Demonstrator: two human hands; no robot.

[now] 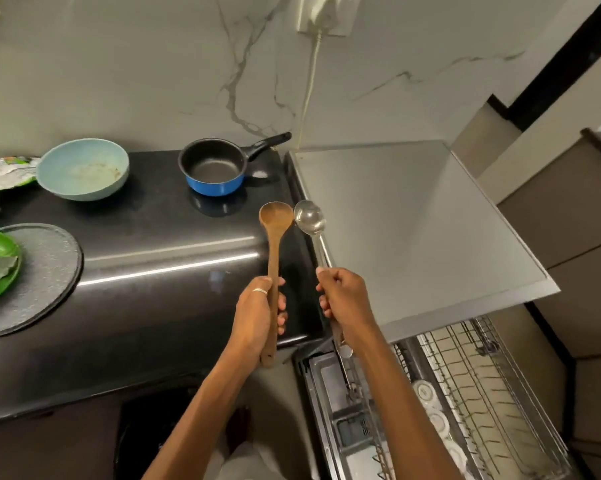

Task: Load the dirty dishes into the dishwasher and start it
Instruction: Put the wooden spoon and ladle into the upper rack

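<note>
KITCHEN: A matt, brown-grained wooden spoon (pixel 275 237) stands in the fingers (pixel 281 318) of the left hand (pixel 255 313). A polished steel ladle (pixel 310 218), mirror-bright in its bowl, rises from those of the right hand (pixel 344 299). A thin silvery metal ring (pixel 260 291) circles one left finger. Under and left of the fingers, the black counter (pixel 153 271) is smooth and glossy, streaked with reflected light. Beyond the fingers sits a saucepan (pixel 216 168), glossy blue outside and matt black inside; farther left is a pale blue matt bowl (pixel 84 168). Right of the fingers, the dishwasher (pixel 413 220) has a satin grey metal top, and nearer the wrists its rack (pixel 482 375) is thin pale wire.
</note>
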